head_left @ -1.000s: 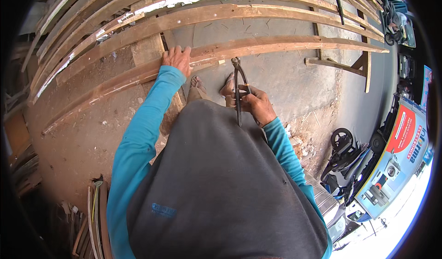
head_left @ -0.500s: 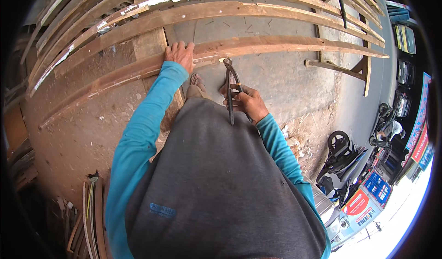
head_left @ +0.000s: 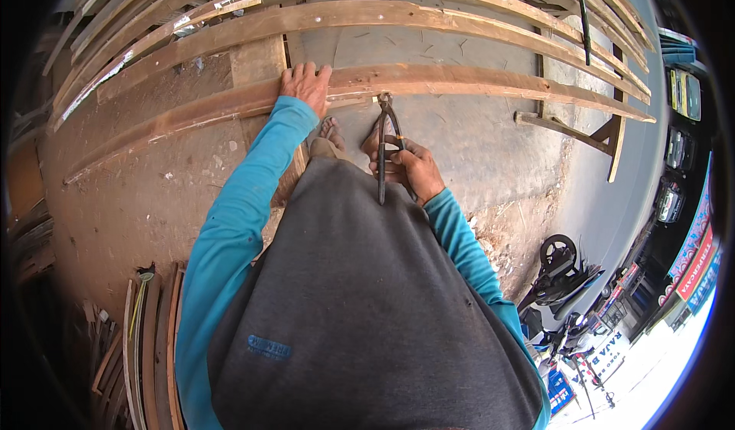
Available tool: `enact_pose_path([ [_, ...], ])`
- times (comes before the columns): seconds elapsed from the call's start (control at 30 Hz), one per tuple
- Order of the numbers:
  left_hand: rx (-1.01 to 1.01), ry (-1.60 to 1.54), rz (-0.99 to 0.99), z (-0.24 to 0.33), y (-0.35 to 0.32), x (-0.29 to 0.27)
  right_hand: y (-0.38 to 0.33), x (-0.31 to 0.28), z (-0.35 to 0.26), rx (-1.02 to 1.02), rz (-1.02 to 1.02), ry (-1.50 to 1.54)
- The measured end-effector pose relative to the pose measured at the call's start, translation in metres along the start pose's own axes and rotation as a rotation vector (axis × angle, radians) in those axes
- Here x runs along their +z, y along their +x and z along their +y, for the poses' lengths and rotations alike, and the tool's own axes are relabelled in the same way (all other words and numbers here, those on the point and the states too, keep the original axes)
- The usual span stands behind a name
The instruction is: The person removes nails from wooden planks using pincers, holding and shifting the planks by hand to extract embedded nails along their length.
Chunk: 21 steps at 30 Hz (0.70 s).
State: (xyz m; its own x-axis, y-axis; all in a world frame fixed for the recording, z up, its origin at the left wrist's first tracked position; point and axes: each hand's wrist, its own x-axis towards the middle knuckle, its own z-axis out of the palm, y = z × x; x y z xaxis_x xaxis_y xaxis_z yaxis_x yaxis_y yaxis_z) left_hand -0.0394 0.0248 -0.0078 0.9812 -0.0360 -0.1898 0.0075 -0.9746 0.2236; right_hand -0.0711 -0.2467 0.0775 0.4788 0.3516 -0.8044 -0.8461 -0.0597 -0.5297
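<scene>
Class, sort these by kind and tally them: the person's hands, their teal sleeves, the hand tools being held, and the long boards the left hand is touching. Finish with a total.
Left hand and right hand: 2
Teal sleeves: 2
Pincers: 1
Long wooden board: 1
Total: 6

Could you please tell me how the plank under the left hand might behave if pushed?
The plank is probably stiff, being solid-looking wood. Its length beyond the left hand suggests it could swing awkwardly; its flat sides make rolling unlikely.
</scene>
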Motion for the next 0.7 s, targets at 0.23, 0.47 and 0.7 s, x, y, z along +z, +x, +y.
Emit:
enact_pose_path([
  [0.23, -0.019, 0.031, 0.039, 0.007, -0.005, 0.006, 0.009, -0.025, -0.009, 0.124, -0.082, -0.052],
  [0.47, -0.006, 0.082, 0.107, 0.01, -0.006, 0.016, 0.022, -0.066, -0.017, 0.069, -0.221, -0.416],
  [0.7, -0.061, 0.072, -0.058, 0.007, 0.003, 0.006, 0.049, -0.118, -0.063, 0.022, -0.383, -0.934],
])
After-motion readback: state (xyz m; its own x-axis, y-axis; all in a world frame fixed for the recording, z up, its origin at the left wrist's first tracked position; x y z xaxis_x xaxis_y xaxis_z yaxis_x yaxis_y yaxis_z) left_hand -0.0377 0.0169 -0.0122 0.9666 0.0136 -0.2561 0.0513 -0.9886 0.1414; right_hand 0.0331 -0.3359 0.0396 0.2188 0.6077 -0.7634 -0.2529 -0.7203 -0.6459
